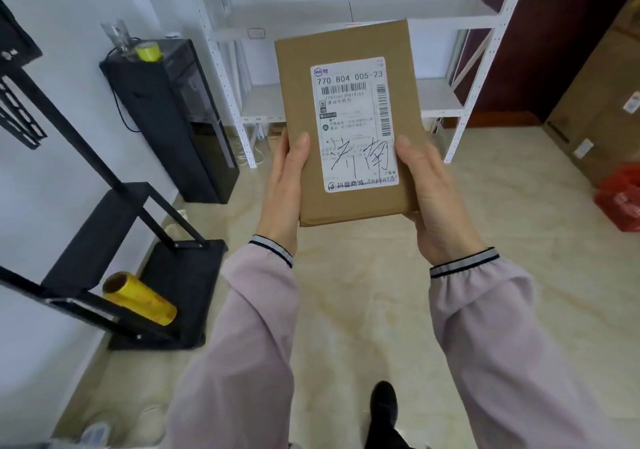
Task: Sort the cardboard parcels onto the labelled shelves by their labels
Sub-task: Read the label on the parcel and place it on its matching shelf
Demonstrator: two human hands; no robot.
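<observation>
Both hands, left (282,189) and right (433,199), clamp the parcel (349,123); long axis toward 12 o'clock, label (355,123) up, probably level.

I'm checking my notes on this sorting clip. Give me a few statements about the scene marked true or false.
1. Both hands hold the cardboard parcel. True: left hand and right hand grip its sides.
2. The parcel's label faces away from the camera. False: it faces the camera, with handwriting on it.
3. The parcel rests on the white shelves. False: it is held in the air in front of them.
4. A yellow roll lies on the black rack. True.
</observation>
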